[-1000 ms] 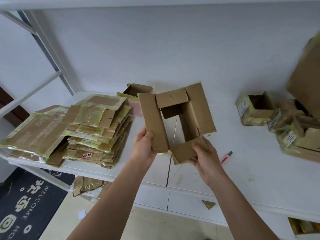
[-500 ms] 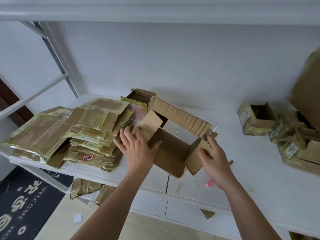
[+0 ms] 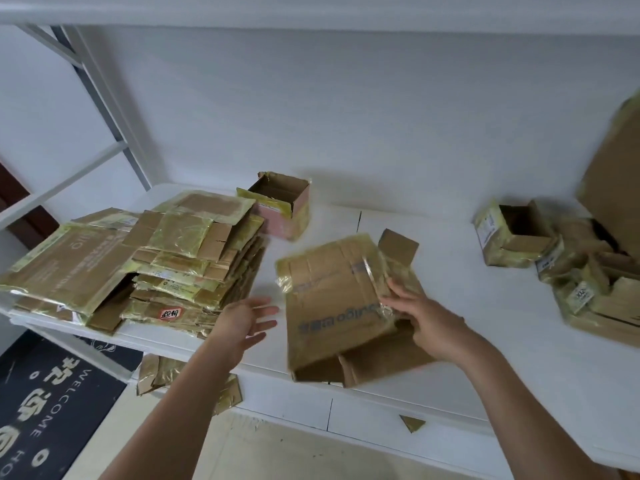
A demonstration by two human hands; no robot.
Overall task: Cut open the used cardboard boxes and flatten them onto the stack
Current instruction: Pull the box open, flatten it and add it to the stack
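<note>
A flattened cardboard box (image 3: 332, 303) with yellow tape and blue print lies on the white table (image 3: 485, 323), near the front edge. My right hand (image 3: 420, 315) rests on its right side, fingers spread on the taped surface. My left hand (image 3: 247, 322) hovers open just left of the box, touching nothing. The stack of flattened boxes (image 3: 180, 265) sits at the left end of the table, beside a wider flattened pile (image 3: 65, 268).
An open box with a pink side (image 3: 284, 209) stands behind the stack. More uncut boxes (image 3: 512, 233) crowd the right end, with a tall carton (image 3: 616, 188) at the edge. Cardboard scraps (image 3: 187, 382) lie below the table, beside a dark welcome mat (image 3: 45, 410).
The box, held open and upright a second ago, has been folded down and now lies flat on the table. My left hand has let go of it; the pink cutter is hidden.
</note>
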